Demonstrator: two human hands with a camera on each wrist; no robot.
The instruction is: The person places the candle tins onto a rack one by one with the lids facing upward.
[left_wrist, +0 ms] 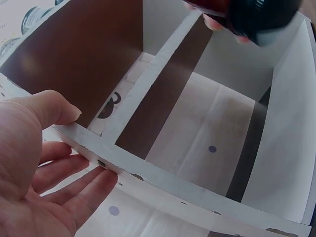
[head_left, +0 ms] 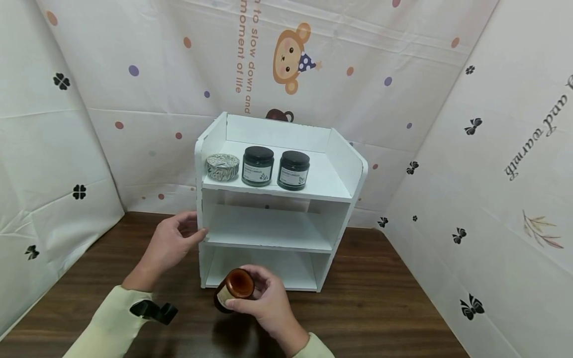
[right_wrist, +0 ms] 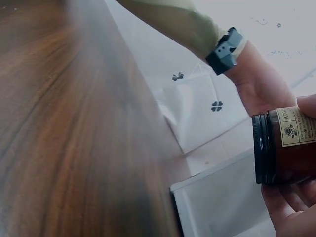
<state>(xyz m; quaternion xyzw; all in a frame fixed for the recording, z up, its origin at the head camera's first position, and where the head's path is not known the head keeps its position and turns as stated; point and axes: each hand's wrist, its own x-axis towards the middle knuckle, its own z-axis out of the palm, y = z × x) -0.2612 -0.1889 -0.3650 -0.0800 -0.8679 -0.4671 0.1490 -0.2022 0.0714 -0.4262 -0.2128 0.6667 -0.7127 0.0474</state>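
In the head view my right hand (head_left: 268, 301) holds an amber glass candle jar (head_left: 222, 297) before the bottom of a white shelf unit (head_left: 277, 196). The jar is tilted, its amber base facing up and its black lid (right_wrist: 264, 148) down. A cream label shows on its side. My left hand (head_left: 172, 242) grips the shelf's left side panel (left_wrist: 148, 175), thumb at the front edge and fingers along the outer face. On the top tier stand a patterned round tin (head_left: 222, 167) and two dark green candle jars, a left one (head_left: 257, 166) and a right one (head_left: 293, 170).
The unit stands on a dark brown wooden table (head_left: 371, 298). Its middle tier (head_left: 268, 226) and bottom tier (head_left: 286, 271) lie under the top one. White printed cloth (head_left: 156, 99) hangs behind and at both sides. A black strap (head_left: 153, 311) circles my left wrist.
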